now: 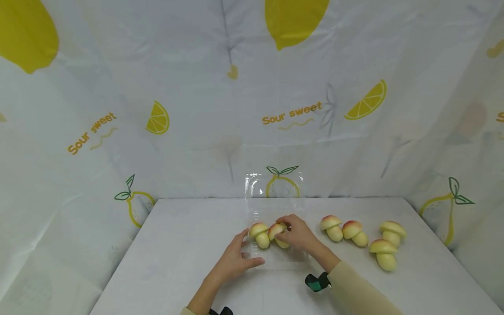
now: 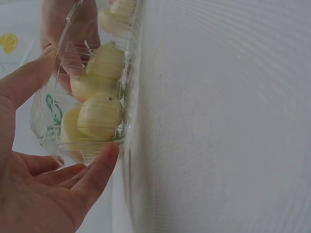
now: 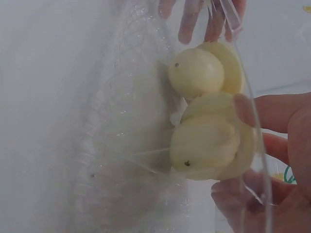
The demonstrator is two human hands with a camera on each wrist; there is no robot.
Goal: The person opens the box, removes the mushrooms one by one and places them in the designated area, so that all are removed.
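A hinged clear plastic box (image 1: 275,264) stands on the table, its lid (image 1: 256,186) raised at the back. My left hand (image 1: 235,258) holds its near left corner, thumb at the front rim and fingers along the left side. One toy mushroom (image 1: 260,236), yellow with a reddish cap, lies inside at the left. Beside it, a second toy mushroom (image 3: 204,145) is in my right hand (image 1: 297,234), which pinches its cap between thumb and fingers inside the box. The left wrist view shows both mushrooms' pale stems (image 2: 99,116) through the ribbed wall.
To the right of the box lie several more toy mushrooms: one (image 1: 331,227) beside another (image 1: 355,233), then a pair (image 1: 383,253) farther right. The white table (image 1: 177,245) meets a lemon-print cloth (image 1: 197,166) at its back edge.
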